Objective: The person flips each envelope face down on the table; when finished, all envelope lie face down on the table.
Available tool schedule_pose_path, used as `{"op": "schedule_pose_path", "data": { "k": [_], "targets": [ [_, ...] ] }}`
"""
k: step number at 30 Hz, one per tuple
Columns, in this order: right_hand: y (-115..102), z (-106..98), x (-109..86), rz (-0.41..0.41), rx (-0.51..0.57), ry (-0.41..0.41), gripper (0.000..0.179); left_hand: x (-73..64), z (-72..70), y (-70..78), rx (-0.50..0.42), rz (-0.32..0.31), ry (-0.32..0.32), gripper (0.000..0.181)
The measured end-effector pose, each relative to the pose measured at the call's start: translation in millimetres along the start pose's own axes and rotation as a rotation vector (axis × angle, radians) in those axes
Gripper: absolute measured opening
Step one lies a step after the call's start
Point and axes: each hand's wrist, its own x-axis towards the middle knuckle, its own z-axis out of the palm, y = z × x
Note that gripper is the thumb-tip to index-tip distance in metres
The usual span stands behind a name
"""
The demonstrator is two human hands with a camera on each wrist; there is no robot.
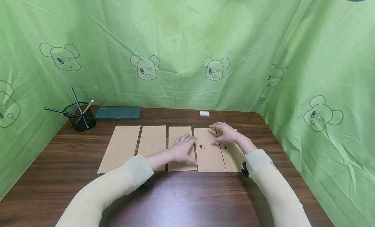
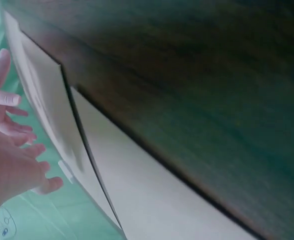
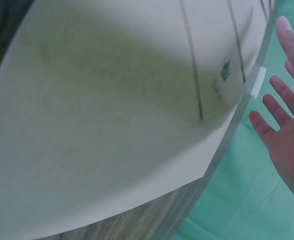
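Several flat tan paper rectangles lie side by side in a row. The two right ones, the fourth sheet and the end sheet, bear a small dark crown print. My left hand is over the middle sheet, fingers spread, thumb at the fourth sheet's left edge. Over the seam between the two crown-marked sheets is my right hand, thumb apart from its fingers. Both palms look bare: in the right wrist view the right hand has loosely extended fingers, and the left hand shows at the left wrist view's edge.
A black mesh pen cup with several pencils stands at the back left. Beside it lies a dark green flat case. A white eraser sits near the back edge. Green curtains enclose the brown wooden table.
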Motion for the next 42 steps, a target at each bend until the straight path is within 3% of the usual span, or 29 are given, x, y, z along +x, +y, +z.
{"op": "schedule_pose_path", "data": {
  "k": [6, 11, 20, 29, 42],
  "targets": [
    [10, 3, 2.9, 0.004, -0.021, -0.073, 0.076, 3.2, 8.4, 1.0, 0.065, 0.016, -0.055, 0.114],
    [12, 4, 5.3, -0.009, -0.029, -0.093, 0.075, 2.1, 10.4, 2.6, 0.095, -0.007, -0.092, 0.110],
    [11, 5, 9.4, 0.003, -0.023, -0.100, 0.076, 0.1, 10.8, 0.4, 0.091, -0.041, -0.099, 0.109],
    [7, 5, 12.4, 0.038, 0.058, -0.028, 0.078, 0.3, 12.5, 0.1, 0.127, -0.039, -0.106, 0.110],
    [8, 5, 15.0, 0.049, 0.220, 0.102, 0.042, 3.3, 12.6, -3.0, 0.109, 0.001, -0.076, 0.111]
  ]
}}
